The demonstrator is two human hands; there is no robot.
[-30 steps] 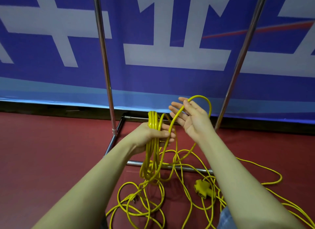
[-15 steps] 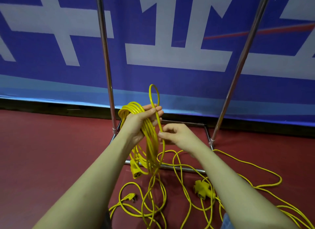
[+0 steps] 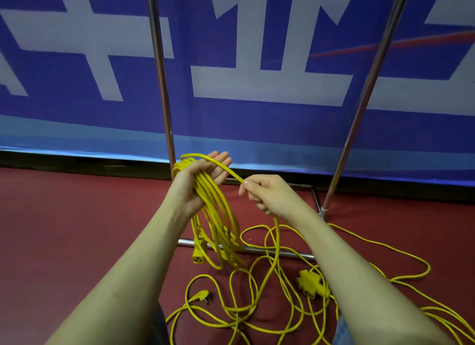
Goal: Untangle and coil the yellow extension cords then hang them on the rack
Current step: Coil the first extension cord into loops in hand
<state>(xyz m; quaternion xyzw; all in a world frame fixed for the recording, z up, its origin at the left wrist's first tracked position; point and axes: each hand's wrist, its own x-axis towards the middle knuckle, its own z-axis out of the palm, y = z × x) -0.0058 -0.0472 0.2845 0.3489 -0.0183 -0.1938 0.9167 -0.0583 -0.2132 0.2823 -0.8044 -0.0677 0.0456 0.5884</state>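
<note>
Yellow loops hang from the left hand (image 3: 199, 184), palm up, fingers stretched nearly straight under the coil (image 3: 216, 216), thumb across the strands. A socket end (image 3: 198, 257) dangles off the bundle, just in front of the rack's low chrome bar (image 3: 282, 253). One strand runs from the coil across to the right hand (image 3: 270, 194), fingers curled and pinching that cord. Below, the loose cord (image 3: 257, 308) sprawls tangled over the red floor (image 3: 64, 229), a plug (image 3: 201, 296) lying at its left and a yellow socket block (image 3: 311, 284) further right. Two chrome rack uprights (image 3: 160, 74) rise against the blue banner (image 3: 257, 118).
</note>
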